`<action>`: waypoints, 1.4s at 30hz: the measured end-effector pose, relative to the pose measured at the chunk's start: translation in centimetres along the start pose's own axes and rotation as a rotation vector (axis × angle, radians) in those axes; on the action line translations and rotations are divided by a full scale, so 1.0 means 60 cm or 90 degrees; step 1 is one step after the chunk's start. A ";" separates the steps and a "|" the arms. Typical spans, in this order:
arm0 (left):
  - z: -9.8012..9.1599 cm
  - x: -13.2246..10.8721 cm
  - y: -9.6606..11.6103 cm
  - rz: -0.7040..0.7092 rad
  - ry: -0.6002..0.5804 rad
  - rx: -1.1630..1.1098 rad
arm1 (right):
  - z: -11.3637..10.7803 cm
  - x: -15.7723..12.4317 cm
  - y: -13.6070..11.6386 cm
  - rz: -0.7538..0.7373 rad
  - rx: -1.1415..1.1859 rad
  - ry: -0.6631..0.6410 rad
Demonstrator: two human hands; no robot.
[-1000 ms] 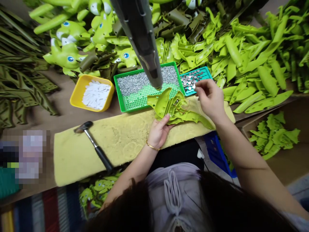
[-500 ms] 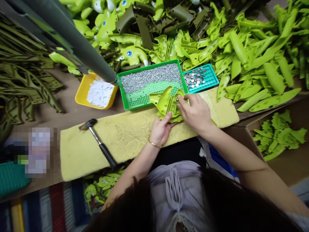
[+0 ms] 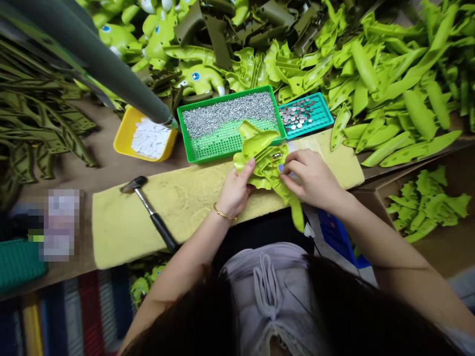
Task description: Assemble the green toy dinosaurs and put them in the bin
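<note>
My left hand [image 3: 234, 192] is closed round the left edge of a lime-green plastic toy shell [image 3: 257, 137], thumb on top. The shell's hollow, ribbed inside faces up, and a long green strip [image 3: 296, 212] hangs from its lower right. Small shiny silver pieces [image 3: 276, 155] sit in the shell near its right side. Against that side, my right hand [image 3: 313, 179] is closed in a pinch. A small bluish-purple spot shows at its fingertips; what they hold, if anything, I cannot make out.
Behind the yellow pad [image 3: 208, 198] stand a green tray [image 3: 215, 151] of small metal pins, a teal tray [image 3: 322, 118] with silver discs and a yellow tub [image 3: 122, 141] of white pieces. A hammer [image 3: 159, 225] lies left. Green shells [image 3: 419, 113] are heaped right.
The shell has turned and tilted, so its long strip now hangs toward me. My right fingers moved from inside the shell to its right side, uncovering the silver pieces. The view shifted slightly.
</note>
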State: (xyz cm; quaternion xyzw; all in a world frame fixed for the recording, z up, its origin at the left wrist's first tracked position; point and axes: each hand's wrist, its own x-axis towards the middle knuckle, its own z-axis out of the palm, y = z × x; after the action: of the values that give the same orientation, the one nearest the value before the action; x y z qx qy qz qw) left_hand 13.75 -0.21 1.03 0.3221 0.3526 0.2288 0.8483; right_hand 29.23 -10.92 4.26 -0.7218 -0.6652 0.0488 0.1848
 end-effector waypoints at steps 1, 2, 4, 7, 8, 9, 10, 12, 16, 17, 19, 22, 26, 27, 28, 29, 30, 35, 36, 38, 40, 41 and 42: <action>0.001 0.007 0.009 0.004 -0.025 0.036 | -0.003 -0.003 -0.006 -0.015 0.033 0.008; 0.003 0.015 0.018 0.012 -0.057 0.080 | -0.004 -0.005 -0.011 -0.029 0.071 0.020; 0.005 0.032 0.036 0.039 -0.109 0.195 | 0.001 -0.011 -0.017 -0.045 0.157 0.047; -0.003 0.031 0.054 0.131 -0.080 0.371 | 0.021 -0.014 -0.017 -0.026 0.238 0.068; -0.009 0.019 0.055 0.184 -0.053 0.424 | 0.029 -0.013 -0.016 -0.022 0.245 0.064; -0.017 0.001 0.052 0.241 -0.033 0.480 | 0.036 -0.012 -0.016 -0.019 0.247 0.056; -0.026 -0.021 0.045 0.293 -0.024 0.554 | 0.042 -0.010 -0.016 -0.016 0.253 0.043; -0.044 -0.066 0.026 0.324 -0.060 0.738 | 0.048 -0.007 -0.018 0.006 0.282 0.012; -0.103 -0.109 0.043 0.350 -0.145 0.907 | 0.049 -0.008 -0.034 0.129 0.323 -0.012; -0.128 -0.104 0.070 0.384 -0.120 0.885 | 0.051 -0.009 -0.041 0.169 0.331 -0.008; -0.190 -0.077 0.145 0.447 0.031 0.803 | 0.056 -0.011 -0.056 0.269 0.365 0.006; -0.297 -0.016 0.270 0.383 0.505 0.767 | 0.068 -0.014 -0.082 0.452 0.449 0.051; -0.405 0.002 0.349 0.194 0.714 0.891 | 0.074 -0.017 -0.107 0.589 0.502 0.100; -0.422 -0.013 0.350 0.176 0.697 0.909 | 0.074 -0.018 -0.110 0.608 0.507 0.105; -0.434 -0.033 0.348 0.159 0.679 0.925 | 0.073 -0.018 -0.112 0.624 0.518 0.107; -0.444 -0.056 0.344 0.136 0.667 0.945 | 0.073 -0.019 -0.113 0.636 0.534 0.112; -0.450 -0.077 0.340 0.110 0.664 0.962 | 0.073 -0.020 -0.113 0.641 0.554 0.122; -0.450 -0.060 0.351 0.091 0.720 1.065 | 0.077 -0.014 -0.109 0.611 0.652 0.213; -0.447 -0.034 0.360 0.101 0.729 1.106 | 0.077 -0.011 -0.109 0.609 0.654 0.223; -0.440 0.014 0.377 0.075 0.697 1.183 | 0.079 -0.006 -0.111 0.611 0.640 0.237; -0.429 0.038 0.392 0.029 0.640 1.235 | 0.080 -0.004 -0.113 0.614 0.622 0.254; -0.420 0.038 0.399 0.039 0.654 1.248 | 0.081 -0.004 -0.113 0.612 0.617 0.259; -0.411 0.030 0.404 0.047 0.647 1.256 | 0.083 -0.004 -0.111 0.606 0.617 0.261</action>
State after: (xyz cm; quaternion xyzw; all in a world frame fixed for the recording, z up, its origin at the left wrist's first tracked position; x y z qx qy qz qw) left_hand -7.38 27.05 3.99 0.7349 0.6771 -0.0216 -0.0307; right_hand 21.34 -9.81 1.81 -0.7652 -0.1327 0.2782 0.5652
